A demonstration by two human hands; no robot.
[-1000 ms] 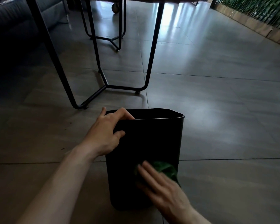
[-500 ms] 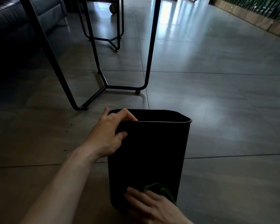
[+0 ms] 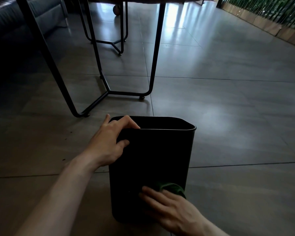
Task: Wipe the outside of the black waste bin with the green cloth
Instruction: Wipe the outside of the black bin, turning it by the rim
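Note:
The black waste bin (image 3: 153, 155) stands upright on the tiled floor, close in front of me. My left hand (image 3: 109, 143) grips its near left rim corner, fingers curled over the edge and thumb on the outer wall. Low on the bin's near wall, my right hand (image 3: 170, 210) presses the green cloth (image 3: 172, 188) flat against the plastic. Only a crumpled part of the cloth shows above my fingers; the rest lies under my palm.
A table with black metal legs (image 3: 153, 57) stands just beyond the bin, its base bar (image 3: 126, 94) on the floor. A dark sofa (image 3: 24, 17) sits at the far left. A planter wall with greenery (image 3: 271, 16) runs along the far right. Grey floor tiles (image 3: 237, 108) spread to the right.
My right hand slid the cloth down to the bin's bottom, then came back up a little along the near wall. My left hand kept its grip on the rim.

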